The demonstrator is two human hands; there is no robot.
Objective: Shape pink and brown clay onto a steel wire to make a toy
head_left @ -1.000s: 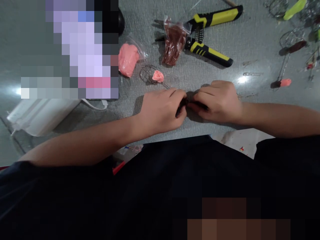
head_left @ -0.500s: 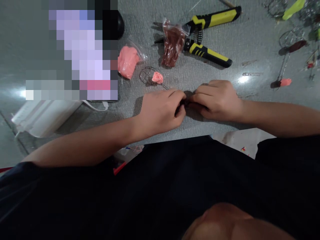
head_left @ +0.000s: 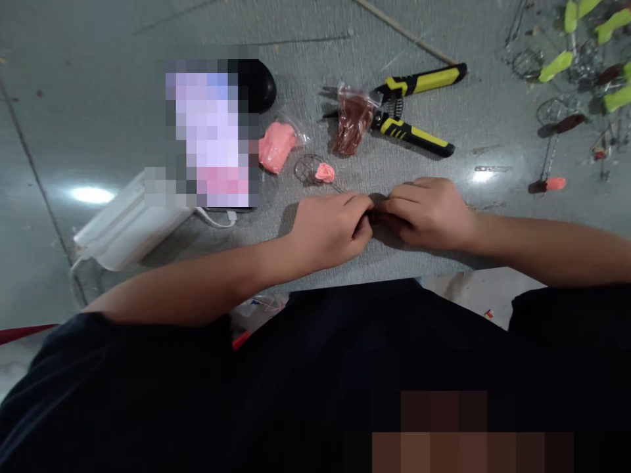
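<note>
Near the front of the table, my left hand [head_left: 335,226] and my right hand [head_left: 431,213] meet fingertip to fingertip. Both are closed, thumbs pressed to the fingers, around something small and dark that the fingers mostly hide. Just beyond my left hand lies a pink clay rose [head_left: 325,173], beside a thin wire ring [head_left: 306,169]. From the rose a fine chain or wire runs toward my left hand and disappears under it. Farther back are a bag of pink clay [head_left: 277,146] and a bag of brown clay [head_left: 353,121], the latter resting across the pliers [head_left: 419,135].
A pixelated phone-like screen [head_left: 211,131], a black rounded object [head_left: 262,85] and a white box-shaped device with a cable [head_left: 133,226] stand on the left. At right lie a small pink piece [head_left: 556,184], wire rings and several yellow-green pieces [head_left: 556,66]. A thin stick [head_left: 404,29] lies behind.
The camera view has shifted, so everything on the table appears lower, with the left side also farther right. Both hands stay together at the fingertips, with hardly any change in grip.
</note>
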